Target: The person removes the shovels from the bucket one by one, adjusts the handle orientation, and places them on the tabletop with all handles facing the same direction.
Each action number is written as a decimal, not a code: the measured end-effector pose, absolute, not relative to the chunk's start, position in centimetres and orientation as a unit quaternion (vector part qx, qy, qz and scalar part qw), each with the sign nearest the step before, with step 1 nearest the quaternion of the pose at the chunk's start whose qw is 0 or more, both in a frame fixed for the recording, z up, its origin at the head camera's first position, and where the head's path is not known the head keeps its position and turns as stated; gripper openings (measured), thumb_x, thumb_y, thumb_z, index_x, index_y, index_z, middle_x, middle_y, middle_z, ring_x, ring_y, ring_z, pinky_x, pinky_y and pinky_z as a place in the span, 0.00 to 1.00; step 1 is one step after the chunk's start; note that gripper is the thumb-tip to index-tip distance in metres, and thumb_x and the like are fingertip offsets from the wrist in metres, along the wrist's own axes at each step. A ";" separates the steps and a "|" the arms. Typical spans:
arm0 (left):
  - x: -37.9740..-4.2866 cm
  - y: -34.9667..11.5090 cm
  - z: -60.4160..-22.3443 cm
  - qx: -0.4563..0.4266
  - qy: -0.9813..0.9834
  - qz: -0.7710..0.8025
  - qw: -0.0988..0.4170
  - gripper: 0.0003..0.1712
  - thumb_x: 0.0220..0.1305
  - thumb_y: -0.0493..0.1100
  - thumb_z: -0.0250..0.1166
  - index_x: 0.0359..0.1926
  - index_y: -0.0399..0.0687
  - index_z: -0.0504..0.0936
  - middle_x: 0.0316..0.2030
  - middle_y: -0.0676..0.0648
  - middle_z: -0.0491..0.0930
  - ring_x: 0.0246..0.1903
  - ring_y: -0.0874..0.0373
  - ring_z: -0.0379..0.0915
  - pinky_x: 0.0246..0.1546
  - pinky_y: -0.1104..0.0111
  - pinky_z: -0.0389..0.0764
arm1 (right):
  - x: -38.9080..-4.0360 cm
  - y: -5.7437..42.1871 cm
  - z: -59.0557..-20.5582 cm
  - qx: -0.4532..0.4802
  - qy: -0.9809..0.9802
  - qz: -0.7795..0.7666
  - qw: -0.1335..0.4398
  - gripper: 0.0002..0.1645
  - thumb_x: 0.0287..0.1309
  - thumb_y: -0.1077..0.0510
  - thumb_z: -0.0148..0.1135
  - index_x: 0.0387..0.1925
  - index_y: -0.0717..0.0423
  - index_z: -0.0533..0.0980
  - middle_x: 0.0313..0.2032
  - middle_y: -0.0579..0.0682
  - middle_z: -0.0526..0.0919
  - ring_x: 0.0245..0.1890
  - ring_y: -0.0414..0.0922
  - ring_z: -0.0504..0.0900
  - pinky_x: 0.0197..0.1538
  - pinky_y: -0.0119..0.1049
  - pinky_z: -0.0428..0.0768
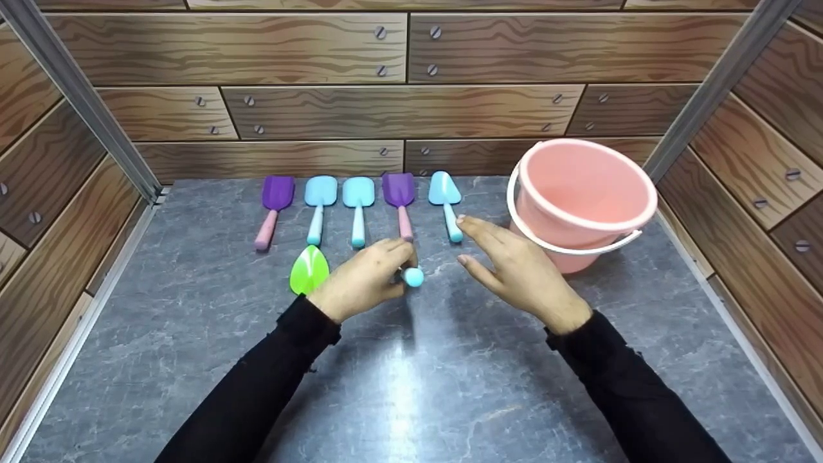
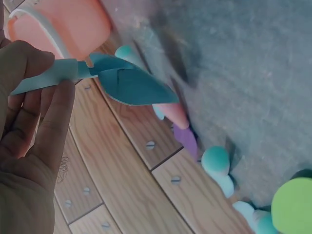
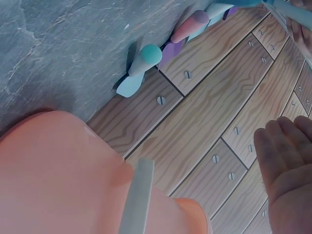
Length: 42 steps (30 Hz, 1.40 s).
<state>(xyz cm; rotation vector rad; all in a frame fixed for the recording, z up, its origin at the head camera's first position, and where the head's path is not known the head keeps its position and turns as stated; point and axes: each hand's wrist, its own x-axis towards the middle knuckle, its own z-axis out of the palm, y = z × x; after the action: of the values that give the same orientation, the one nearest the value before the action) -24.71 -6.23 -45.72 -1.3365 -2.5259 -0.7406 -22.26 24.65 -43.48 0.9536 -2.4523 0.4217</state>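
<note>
My left hand (image 1: pixel 370 273) grips a toy shovel by its light blue handle (image 2: pixel 53 75). In the left wrist view the shovel's teal blade (image 2: pixel 134 83) sticks out past the fingertips; in the head view mostly the round handle end (image 1: pixel 413 277) shows. Fingers extended and holding nothing, my right hand (image 1: pixel 521 267) hovers between the row of shovels and the pink bucket (image 1: pixel 569 241). Nearest its fingertips lies a blue shovel with a tapered blade (image 1: pixel 443 188). Beside my left wrist is a bright green shovel blade (image 1: pixel 309 270); its handle is hidden.
Along the back of the grey tabletop (image 1: pixel 161 360) lie more shovels: a purple one (image 1: pixel 278 191), two blue ones (image 1: pixel 321 191) and another purple one (image 1: pixel 398 188). The bucket's white handle (image 1: pixel 514 206) hangs down its side. Wood-patterned walls (image 1: pixel 308 48) enclose the back and sides.
</note>
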 end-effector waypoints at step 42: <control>-25.2 -7.9 -43.8 -0.345 -0.920 -0.171 0.077 0.25 0.83 0.42 0.73 0.75 0.38 0.84 0.69 0.35 0.90 0.70 0.37 0.89 0.77 0.44 0.89 | -23.8 21.9 -41.7 0.240 -0.952 0.160 0.101 0.40 0.89 0.41 0.64 0.87 0.58 0.73 0.85 0.64 0.78 0.85 0.63 0.79 0.86 0.65 0.80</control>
<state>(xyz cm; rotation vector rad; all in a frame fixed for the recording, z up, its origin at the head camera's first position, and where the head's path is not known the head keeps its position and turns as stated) -25.23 -7.91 -43.77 -1.0344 -2.7563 -0.5112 -23.83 21.93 -41.68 0.7093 -2.8126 0.4736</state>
